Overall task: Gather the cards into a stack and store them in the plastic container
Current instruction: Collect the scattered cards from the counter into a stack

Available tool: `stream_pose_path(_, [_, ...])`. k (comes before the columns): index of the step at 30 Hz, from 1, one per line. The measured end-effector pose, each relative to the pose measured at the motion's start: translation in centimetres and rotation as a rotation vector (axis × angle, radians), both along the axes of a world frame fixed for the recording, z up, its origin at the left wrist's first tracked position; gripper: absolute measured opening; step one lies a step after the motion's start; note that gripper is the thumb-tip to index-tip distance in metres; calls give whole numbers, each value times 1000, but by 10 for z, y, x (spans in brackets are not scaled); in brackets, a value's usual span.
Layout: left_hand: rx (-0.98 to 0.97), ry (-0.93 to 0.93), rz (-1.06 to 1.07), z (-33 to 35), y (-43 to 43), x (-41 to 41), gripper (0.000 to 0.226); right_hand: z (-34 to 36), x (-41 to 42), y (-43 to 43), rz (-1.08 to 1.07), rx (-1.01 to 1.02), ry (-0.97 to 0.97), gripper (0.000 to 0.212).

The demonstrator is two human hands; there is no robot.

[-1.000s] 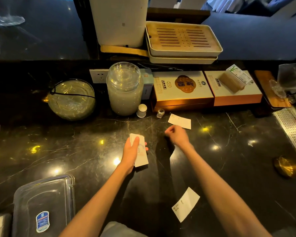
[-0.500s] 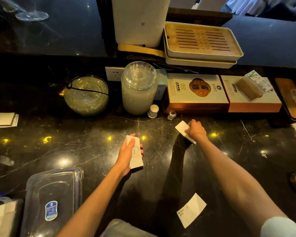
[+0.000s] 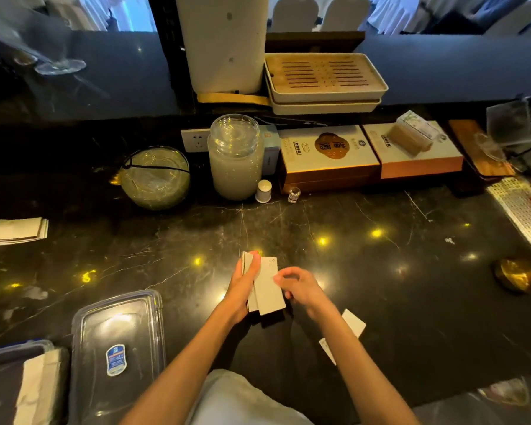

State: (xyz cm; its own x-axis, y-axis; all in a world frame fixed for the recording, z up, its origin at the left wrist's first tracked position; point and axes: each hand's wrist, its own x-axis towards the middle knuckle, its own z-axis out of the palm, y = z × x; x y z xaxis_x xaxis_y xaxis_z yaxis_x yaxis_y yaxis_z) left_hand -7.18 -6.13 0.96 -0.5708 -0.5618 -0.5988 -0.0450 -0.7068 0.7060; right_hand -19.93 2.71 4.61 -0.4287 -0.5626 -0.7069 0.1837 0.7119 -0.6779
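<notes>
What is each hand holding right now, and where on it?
The left hand clasps the card stack along its left long edge. The right hand pinches one card at its right edge, laying it on the stack.

One wide view from my head, facing forward and down, close over my hands at frame centre, black counter (image 3: 380, 271) filling the frame.

Counter (image 3: 411, 271): stack of cards (image 3: 265, 286) at centre, between left hand (image 3: 242, 289) and right hand (image 3: 301, 286). Loose card (image 3: 354, 323) right of and nearer than the stack. Plastic container (image 3: 117, 348) near left. Glass jar (image 3: 236, 157) behind; boxes (image 3: 328, 154) to its right.
</notes>
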Motion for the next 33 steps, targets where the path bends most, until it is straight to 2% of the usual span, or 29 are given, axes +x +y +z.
stream_pose_path(6, [-81,-27,-36,9,37,21,39,12,38,31,-52,-32,27,22])
stream_pose_path(9, [-86,-5,-49,12,50,30,34,10,46,43,-37,-61,87,18])
stream_pose_path(11, [-42,34,-18,12,55,37,31,8,41,54,-45,-65,216,15])
stream_pose_path(12, [-11,53,-4,12,56,40,29,6,33,61,-14,-56,354,16])
stream_pose_path(15, [58,88,-3,13,59,55,24,1,1,92,342,92,777,32])
stream_pose_path(18, [97,76,4,12,60,71,32,-8,-26,122,727,321,883,49])
stream_pose_path(20, [122,62,15,11,61,79,35,-14,-32,138,837,413,885,57])
stream_pose_path(24, [149,50,47,10,63,92,42,-24,-30,162,758,435,883,59])
stream_pose_path(30, [159,92,91,12,65,99,43,-25,-24,170,601,438,968,48])
stream_pose_path(33, [134,112,94,13,64,101,48,-20,-22,165,556,451,959,22])
